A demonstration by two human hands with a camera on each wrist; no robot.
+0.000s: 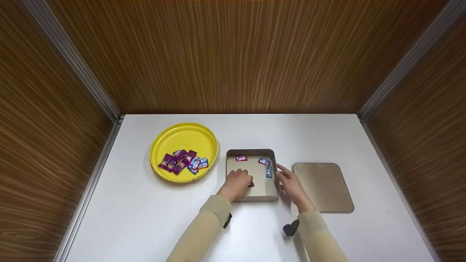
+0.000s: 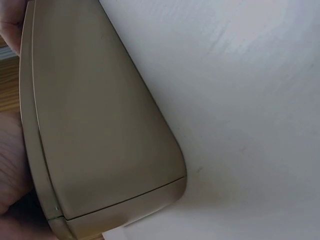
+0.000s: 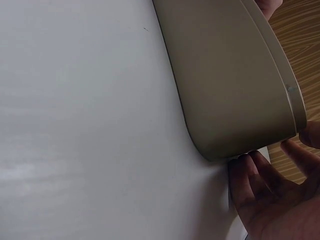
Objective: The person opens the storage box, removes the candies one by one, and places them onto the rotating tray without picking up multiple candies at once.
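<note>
A square grey-brown metal tin (image 1: 255, 199) stands without a lid on the white table. My left hand (image 1: 237, 183) reaches over its near left wall, fingers bent down inside. It pinches a small purple candy packet (image 1: 251, 184), mostly hidden under the fingers. Inside the tin lie a pink candy packet (image 1: 241, 158) at the far left and two blue candy packets, one (image 1: 264, 161) at the far right and one (image 1: 269, 172) along the right wall. My right hand (image 1: 292, 185) rests its extended fingers (image 3: 267, 175) against the tin's right side, thumb near the rim.
To the left sits a round yellow tray (image 1: 185, 133) holding several purple and blue candy packets (image 1: 178, 161). A flat tin lid (image 1: 324, 185) lies right of the tin, beside my right forearm. Wood-grain panels (image 1: 240, 58) enclose the table at the back and sides.
</note>
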